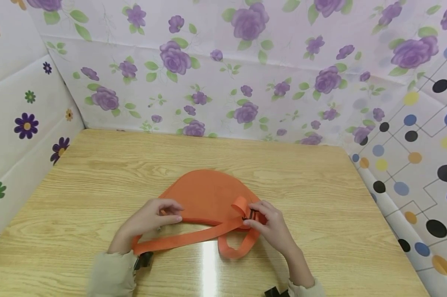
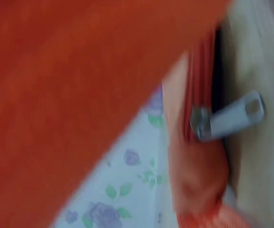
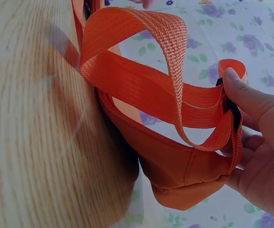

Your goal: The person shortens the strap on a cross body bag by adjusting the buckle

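Note:
An orange waist bag [image 1: 204, 194] lies on the table with its curved edge toward the back. My right hand [image 1: 269, 222] is at its right end, pinching the black strap buckle [image 3: 231, 107] between thumb and fingers. From the buckle a small loop of orange webbing sticks up, and a larger strap loop [image 3: 175, 61] hangs beside the bag. My left hand [image 1: 152, 216] is at the bag's left end, thumb and index finger apart, the other fingers partly hidden. The strap [image 1: 182, 240] runs across to the left wrist. A metal zipper pull [image 2: 237, 116] shows in the left wrist view.
The wood-grain table [image 1: 301, 177] extends around the bag. A purple-flowered covering [image 1: 208, 82] rises behind it, with a flowered panel [image 1: 19, 156] at left and a dotted panel [image 1: 424, 165] at right. Black wrist cameras [image 1: 144, 260] sit by the sleeves.

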`<state>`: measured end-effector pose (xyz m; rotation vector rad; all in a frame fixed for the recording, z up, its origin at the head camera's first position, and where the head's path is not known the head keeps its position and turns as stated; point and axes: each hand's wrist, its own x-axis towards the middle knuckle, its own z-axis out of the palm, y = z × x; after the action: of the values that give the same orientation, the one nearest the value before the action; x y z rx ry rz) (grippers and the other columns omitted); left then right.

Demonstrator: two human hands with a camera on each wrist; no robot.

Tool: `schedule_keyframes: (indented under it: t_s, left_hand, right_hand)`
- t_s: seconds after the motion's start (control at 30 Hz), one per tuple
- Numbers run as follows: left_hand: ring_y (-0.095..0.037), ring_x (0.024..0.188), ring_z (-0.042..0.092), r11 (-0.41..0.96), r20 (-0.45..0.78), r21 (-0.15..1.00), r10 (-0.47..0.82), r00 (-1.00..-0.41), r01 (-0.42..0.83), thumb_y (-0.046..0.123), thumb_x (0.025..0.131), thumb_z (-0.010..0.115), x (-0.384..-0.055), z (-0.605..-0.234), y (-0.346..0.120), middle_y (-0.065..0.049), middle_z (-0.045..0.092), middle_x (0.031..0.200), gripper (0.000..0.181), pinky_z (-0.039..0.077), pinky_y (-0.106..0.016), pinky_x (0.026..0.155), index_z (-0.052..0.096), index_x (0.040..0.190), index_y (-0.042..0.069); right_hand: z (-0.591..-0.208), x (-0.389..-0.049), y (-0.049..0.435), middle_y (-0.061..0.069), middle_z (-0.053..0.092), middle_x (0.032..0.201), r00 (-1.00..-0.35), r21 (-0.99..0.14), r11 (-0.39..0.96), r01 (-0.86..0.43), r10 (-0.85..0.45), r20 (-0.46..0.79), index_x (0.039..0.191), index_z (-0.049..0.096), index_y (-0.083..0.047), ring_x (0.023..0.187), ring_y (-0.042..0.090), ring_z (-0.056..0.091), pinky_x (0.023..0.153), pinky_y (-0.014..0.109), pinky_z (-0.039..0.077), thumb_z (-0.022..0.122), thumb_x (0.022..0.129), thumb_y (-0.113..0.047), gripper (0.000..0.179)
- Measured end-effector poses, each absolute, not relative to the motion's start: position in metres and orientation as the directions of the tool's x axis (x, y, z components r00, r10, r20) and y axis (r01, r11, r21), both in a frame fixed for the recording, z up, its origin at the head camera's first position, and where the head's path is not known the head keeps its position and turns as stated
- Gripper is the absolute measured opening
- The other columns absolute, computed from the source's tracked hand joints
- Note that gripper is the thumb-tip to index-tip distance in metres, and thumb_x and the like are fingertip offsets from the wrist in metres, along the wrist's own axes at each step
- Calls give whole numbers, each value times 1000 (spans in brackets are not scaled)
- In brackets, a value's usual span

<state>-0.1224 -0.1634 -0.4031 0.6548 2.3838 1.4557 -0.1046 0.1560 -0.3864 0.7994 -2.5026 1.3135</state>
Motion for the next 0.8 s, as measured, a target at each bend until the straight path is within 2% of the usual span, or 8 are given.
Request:
schedule_keyframes:
  t_s: [0.3,0.57,0.7,0.8]
  left_hand:
    - [-15,82,55,385,34,880,536,-844,280,21,86,61,-128,-402,-134,1,61,88,28,46,-29,68,62,104,-1]
    - [-18,80,55,364,-53,918,503,-863,156,23,84,64,-127,-405,-94,2,60,88,26,46,-33,70,64,102,5]
    - [-17,78,56,367,-6,909,482,-876,196,21,83,65,-128,-406,-76,2,61,88,23,47,-30,66,65,100,5]
    - [-15,82,56,366,41,897,487,-873,246,21,83,65,-128,-407,-64,0,62,93,24,47,-29,68,65,101,5]
  right_hand:
    - [-386,-104,155,10,57,84,-840,-705,462,-538,-365,402,96,62,6,68,23,49,56,22,40,73,69,1,30]
    - [-385,-104,154,10,57,83,-829,-695,455,-556,-368,422,95,62,7,68,24,49,55,22,40,73,68,3,30]
    - [-391,-106,156,10,58,84,-826,-694,452,-560,-367,427,96,62,6,68,24,49,56,22,40,73,68,3,31]
    - [-403,-111,160,7,58,85,-826,-692,455,-560,-362,431,97,63,4,69,21,49,57,22,40,74,68,0,31]
